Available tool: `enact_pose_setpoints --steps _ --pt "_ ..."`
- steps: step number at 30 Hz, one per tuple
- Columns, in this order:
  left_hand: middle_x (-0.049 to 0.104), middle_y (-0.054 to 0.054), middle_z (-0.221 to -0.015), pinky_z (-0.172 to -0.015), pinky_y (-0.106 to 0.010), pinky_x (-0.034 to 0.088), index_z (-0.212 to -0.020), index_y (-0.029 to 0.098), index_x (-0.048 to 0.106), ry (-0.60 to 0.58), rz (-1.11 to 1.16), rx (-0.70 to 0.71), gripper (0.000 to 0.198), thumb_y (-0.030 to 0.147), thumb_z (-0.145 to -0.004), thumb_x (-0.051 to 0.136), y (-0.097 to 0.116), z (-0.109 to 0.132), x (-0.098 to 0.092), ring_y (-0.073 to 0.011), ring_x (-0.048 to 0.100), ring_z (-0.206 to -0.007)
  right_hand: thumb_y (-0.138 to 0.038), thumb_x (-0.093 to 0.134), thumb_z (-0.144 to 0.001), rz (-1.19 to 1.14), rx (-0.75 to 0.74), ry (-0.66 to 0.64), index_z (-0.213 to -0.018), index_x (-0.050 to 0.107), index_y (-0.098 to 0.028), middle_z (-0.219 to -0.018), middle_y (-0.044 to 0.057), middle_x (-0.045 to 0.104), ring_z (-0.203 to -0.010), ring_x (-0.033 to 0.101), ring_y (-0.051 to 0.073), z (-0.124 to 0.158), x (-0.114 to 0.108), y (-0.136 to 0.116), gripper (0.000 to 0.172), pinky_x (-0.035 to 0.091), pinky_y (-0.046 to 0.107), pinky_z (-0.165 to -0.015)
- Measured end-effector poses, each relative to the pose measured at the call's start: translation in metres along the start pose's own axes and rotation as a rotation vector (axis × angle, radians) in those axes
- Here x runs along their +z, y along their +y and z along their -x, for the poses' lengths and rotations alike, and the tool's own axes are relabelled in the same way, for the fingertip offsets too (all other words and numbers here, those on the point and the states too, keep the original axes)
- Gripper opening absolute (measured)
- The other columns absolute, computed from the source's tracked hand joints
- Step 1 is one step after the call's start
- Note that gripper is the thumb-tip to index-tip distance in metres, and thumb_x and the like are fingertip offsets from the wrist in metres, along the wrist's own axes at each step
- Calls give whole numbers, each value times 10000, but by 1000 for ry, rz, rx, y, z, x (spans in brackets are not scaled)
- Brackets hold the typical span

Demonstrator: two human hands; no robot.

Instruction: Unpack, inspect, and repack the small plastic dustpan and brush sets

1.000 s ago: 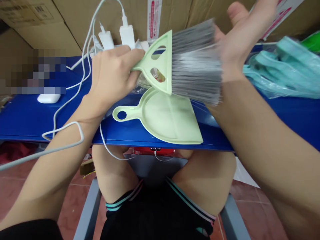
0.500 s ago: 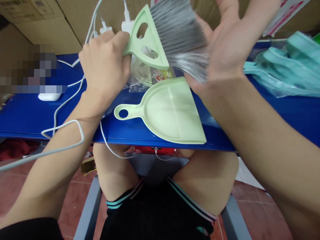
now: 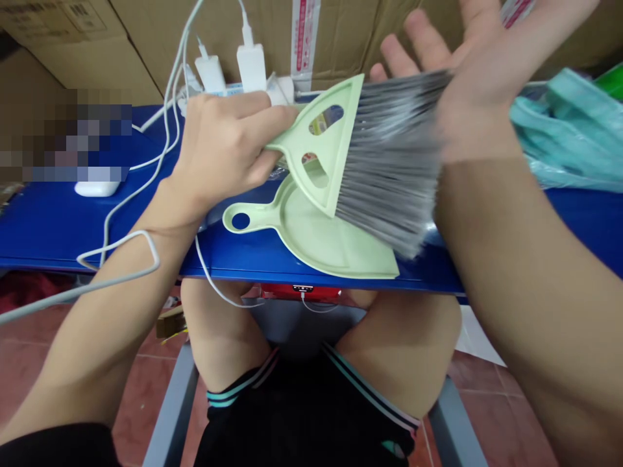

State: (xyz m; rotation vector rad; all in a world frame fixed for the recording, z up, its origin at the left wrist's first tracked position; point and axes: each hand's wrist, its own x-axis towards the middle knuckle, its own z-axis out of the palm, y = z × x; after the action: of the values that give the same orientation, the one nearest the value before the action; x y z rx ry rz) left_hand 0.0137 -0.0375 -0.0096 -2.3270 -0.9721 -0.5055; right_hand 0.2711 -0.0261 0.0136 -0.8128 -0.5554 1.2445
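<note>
My left hand (image 3: 224,152) is closed round the handle of a small pale green brush (image 3: 331,139) with grey bristles (image 3: 394,162), held above the blue table (image 3: 48,224). My right hand (image 3: 479,78) is spread open with fingers stretched, its palm against the bristle tips. Under the brush lies a matching pale green dustpan (image 3: 316,237) at the table's near edge, its handle pointing left.
White chargers (image 3: 250,65) and cables (image 3: 121,253) sit at the back left, and one cable loops over my left forearm. A white case (image 3: 96,188) lies at the left. Teal bags (image 3: 564,136) pile at the right. Cardboard boxes (image 3: 146,39) stand behind.
The brush swung down from a raised tilt to lie nearly level over the dustpan. My right hand moved up and right along the bristles, staying open.
</note>
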Motion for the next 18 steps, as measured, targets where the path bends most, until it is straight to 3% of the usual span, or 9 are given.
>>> enact_pose_setpoints --steps 2,4,7,10,14,18 --pt "539 -56 -696 -677 -356 373 -1276 275 798 -15 26 31 494 330 -936 444 -1 1 -1 -207 603 -689 -788 158 -1057 -30 19 27 -690 655 -351 -900 -50 758 -1375 764 101 10 7 -5 757 663 313 -1168" --pt "541 -46 -717 -719 -355 443 -1297 294 793 -15 72 60 531 350 -943 401 -1 1 -3 -204 651 -721 -730 121 -1093 -29 4 73 -550 603 -329 -789 -52 734 -1379 763 91 12 9 -11 829 655 300 -1181" --pt "452 -22 -698 -772 -370 473 -1344 326 778 -15 170 70 576 382 -966 347 0 1 -4 -196 627 -711 -747 79 -1103 -58 -22 134 -512 614 -314 -772 -48 734 -1408 750 99 8 6 -15 907 666 283 -1156" --pt "390 -1 -652 -805 -387 457 -1338 329 768 -57 260 46 521 399 -965 411 1 0 -7 -181 518 -662 -817 119 -1085 -86 -22 147 -544 636 -308 -823 -41 753 -1424 740 93 3 0 -15 905 675 266 -1133" --pt "467 -30 -638 -691 -373 324 -1297 370 783 -101 201 117 535 329 -916 409 4 -3 -13 -205 467 -616 -877 116 -1054 -104 -29 120 -568 641 -314 -847 -54 760 -1465 709 72 -4 -7 -15 911 649 219 -1172" --pt "506 -36 -634 -633 -365 269 -1285 353 803 -95 158 183 563 291 -931 370 6 -6 -15 -198 438 -584 -786 100 -1077 -72 -49 142 -565 629 -332 -854 -71 776 -1358 766 58 -7 -8 -18 864 633 231 -1226"
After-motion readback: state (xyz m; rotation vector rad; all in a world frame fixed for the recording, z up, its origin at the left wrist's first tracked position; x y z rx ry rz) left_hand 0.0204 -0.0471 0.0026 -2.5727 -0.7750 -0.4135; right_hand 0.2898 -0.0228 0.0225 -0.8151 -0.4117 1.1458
